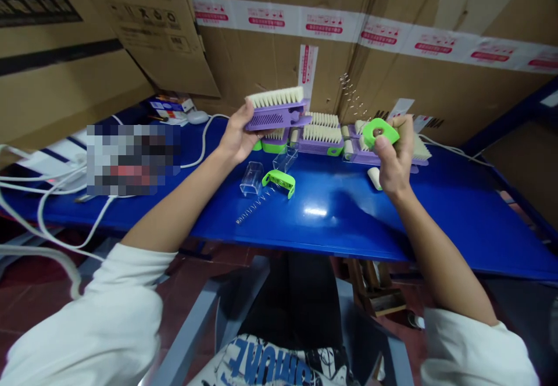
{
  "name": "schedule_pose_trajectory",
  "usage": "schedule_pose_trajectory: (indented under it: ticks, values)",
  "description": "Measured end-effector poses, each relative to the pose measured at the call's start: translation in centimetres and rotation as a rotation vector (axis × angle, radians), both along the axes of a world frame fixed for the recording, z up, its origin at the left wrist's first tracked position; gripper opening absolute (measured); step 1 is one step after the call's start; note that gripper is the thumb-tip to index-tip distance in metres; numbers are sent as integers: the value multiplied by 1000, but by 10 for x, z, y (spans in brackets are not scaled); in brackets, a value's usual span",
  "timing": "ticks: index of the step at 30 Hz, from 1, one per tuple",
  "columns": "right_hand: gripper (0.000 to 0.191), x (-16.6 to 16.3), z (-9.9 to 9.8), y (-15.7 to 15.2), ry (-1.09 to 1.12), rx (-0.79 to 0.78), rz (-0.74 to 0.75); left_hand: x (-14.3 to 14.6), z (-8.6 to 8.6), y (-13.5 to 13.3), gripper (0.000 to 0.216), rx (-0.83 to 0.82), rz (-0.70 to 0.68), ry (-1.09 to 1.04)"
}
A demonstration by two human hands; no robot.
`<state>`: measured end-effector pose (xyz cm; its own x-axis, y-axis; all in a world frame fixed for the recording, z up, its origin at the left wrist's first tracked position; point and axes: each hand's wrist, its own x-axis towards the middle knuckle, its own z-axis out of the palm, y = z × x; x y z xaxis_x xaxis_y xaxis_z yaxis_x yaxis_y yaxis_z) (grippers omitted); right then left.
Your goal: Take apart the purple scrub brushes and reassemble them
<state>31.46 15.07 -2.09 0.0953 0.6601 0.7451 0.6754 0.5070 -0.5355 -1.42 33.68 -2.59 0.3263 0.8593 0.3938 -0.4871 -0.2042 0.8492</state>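
My left hand is closed around one end of a purple brush with pale bristles facing up, raised above the table. My right hand grips a green plastic cap between thumb and fingers. A thin metal spring stretches up and left from that cap. On the table between the hands lie another green cap, a second spring and a clear plastic box. A further clear piece rests close by. Beside my right wrist lies a small white block.
Several purple brushes line the back of the blue table, against a cardboard wall. White cables run over the left side, near a blurred-out patch. A white mouse sits at the back left.
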Motion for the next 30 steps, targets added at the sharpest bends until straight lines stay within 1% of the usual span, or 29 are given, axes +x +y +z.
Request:
schedule_pose_trajectory:
  ticks: [2, 3, 6, 9, 11, 14, 17, 19, 23, 26, 28, 30]
  values:
    - [55, -8, 2, -2, 49, 96, -39, 2, 2, -6, 68, 11, -27, 11]
    - [55, -12, 3, -3, 52, 119, -43, 3, 2, -9, 68, 11, -34, 12]
    - [58, -19, 5, -5, 31, 120, -16, 6, 5, -16, 66, 3, -48, 14]
    - [58, -16, 7, -5, 47, 154, -8, 9, 7, -23, 65, -16, -56, 23]
    - [57, -13, 9, -5, 47, 179, -19, 11, 8, -27, 67, -37, -57, 16]
    - [65, -10, 12, -4, 67, 188, -57, 13, 10, -29, 68, -72, -51, 4]
    - [70, -11, 11, -3, 81, 151, -64, 13, 12, -31, 68, -93, -36, 6]
    - [69, -12, 11, -2, 68, 136, -30, 13, 12, -33, 69, -89, -43, 15]
    - [65, -10, 9, -3, -12, 76, 46, 13, 12, -39, 73, -53, -93, 54]
    - [64, -12, 10, -5, -30, 9, 95, 15, 12, -44, 77, -19, -143, 88]
    - [67, -14, 10, -6, -13, -31, 152, 17, 11, -48, 81, -8, -170, 97]
    - [75, -17, 9, -4, 34, -81, 204, 20, 10, -51, 84, -11, -176, 90]
